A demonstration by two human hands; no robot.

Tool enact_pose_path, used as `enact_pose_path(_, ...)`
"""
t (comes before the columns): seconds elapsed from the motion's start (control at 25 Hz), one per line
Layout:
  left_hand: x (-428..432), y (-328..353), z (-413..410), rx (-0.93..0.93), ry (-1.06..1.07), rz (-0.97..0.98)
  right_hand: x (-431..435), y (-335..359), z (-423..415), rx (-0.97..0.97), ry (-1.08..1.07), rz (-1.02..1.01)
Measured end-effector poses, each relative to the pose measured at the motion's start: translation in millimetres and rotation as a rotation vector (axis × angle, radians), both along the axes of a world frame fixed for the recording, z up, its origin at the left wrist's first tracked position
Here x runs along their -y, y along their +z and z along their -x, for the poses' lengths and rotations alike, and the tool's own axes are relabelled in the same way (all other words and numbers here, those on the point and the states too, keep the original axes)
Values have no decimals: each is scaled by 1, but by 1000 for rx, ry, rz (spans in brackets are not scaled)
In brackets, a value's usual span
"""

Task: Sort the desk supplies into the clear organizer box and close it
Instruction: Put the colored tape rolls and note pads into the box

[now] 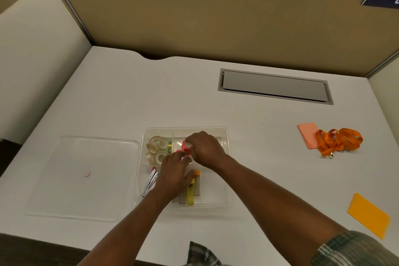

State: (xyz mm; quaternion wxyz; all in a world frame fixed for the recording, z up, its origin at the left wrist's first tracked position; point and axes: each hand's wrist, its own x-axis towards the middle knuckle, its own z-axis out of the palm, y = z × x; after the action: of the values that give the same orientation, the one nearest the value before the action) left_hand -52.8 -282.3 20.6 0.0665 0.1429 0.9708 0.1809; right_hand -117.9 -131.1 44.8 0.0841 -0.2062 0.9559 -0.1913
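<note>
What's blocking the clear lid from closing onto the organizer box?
Both hands, left hand and right hand, sit over the clear plastic organizer box holding a pink tape dispenser. The flat clear lid lies on the desk beside the box's left edge; nothing else intervenes.

Light: warm and rather dim, soft, from above.
Shadows: faint and diffuse under the forearms on the worktop (194,97).
Glare: weak sheen on the clear lid (82,177).
Sharpness: middle is mostly sharp; the orange paper (369,215) near the right edge is smeared.
Distortion: wide-angle, the worktop edges and partition (205,19) bend.
</note>
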Motion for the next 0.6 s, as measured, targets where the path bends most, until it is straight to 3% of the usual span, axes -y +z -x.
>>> enact_pose_path(0.32,-69,21,-3,-141,-58,-142,-84,11,-56,-6,-241,203)
enact_pose_path(0.6,-184,19,-30,-109,-212,-206,-216,-2,-126,-17,-481,190)
